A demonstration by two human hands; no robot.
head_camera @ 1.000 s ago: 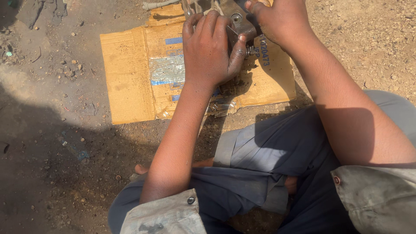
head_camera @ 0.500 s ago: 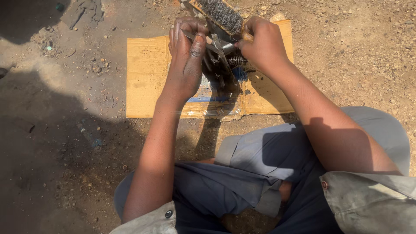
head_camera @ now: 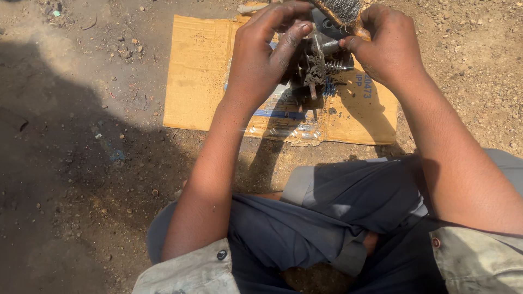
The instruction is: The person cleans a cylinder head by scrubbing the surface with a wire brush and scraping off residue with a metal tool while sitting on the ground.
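Since the frame half a second ago, the wire brush (head_camera: 344, 10) has come lower against the greasy metal engine part (head_camera: 313, 65), and the left hand (head_camera: 267, 54) has shifted its fingers around the part's near side. Judgement: brushing of the part is under way, with dirt still caked on its springs and studs.

Left hand: closed around the engine part, holding it up above the cardboard sheet (head_camera: 201, 71). Right hand (head_camera: 389, 46): closed on the brush handle, bristles at the top edge of view, touching or just beside the part; contact cannot be confirmed.

Count: one engine part, one wire brush, one flattened cardboard sheet on the dirt ground (head_camera: 71, 163), two hands. Small stones are scattered around; not counted.
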